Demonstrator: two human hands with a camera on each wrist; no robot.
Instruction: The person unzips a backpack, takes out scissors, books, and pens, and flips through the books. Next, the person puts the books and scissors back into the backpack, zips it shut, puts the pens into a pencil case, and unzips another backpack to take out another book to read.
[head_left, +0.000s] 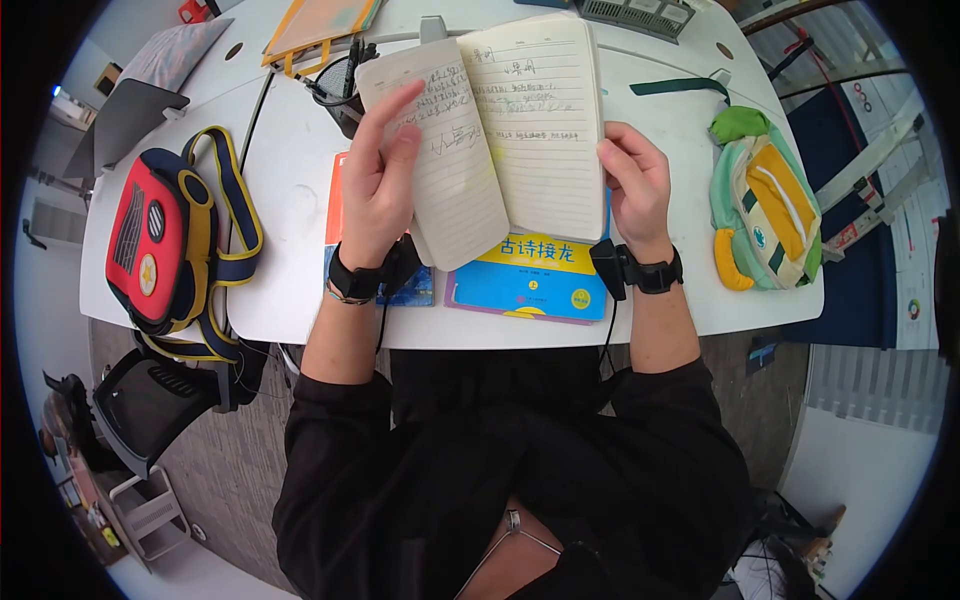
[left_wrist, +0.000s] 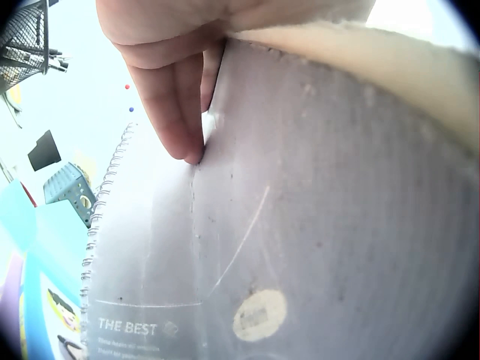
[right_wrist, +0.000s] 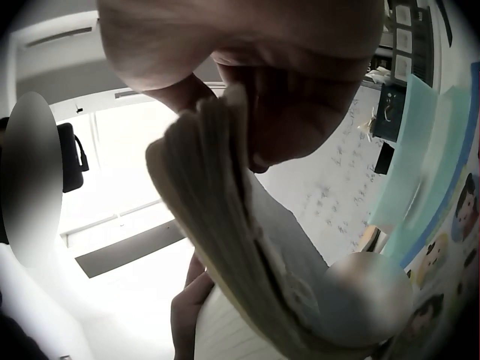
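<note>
An open lined notebook (head_left: 548,190) with handwriting on its pages is raised over the near part of the table. My left hand (head_left: 385,190) holds its left side, the thumb at the page edge. In the left wrist view, fingers (left_wrist: 169,105) lie against its worn grey cover (left_wrist: 300,225), which has a wire spiral and the words "THE BEST". At the right edge, my right hand (head_left: 640,185) pinches the pages, whose thick edge (right_wrist: 210,195) fills the middle of the right wrist view. Beneath the notebook lies a blue and yellow book (head_left: 530,285), partly covered.
On the white table (head_left: 290,210), a red backpack (head_left: 150,245) stands at the left and a green and yellow bag (head_left: 768,210) at the right. A mesh pen holder (head_left: 338,95) sits behind the left hand. A grey basket (head_left: 640,15) is farther back.
</note>
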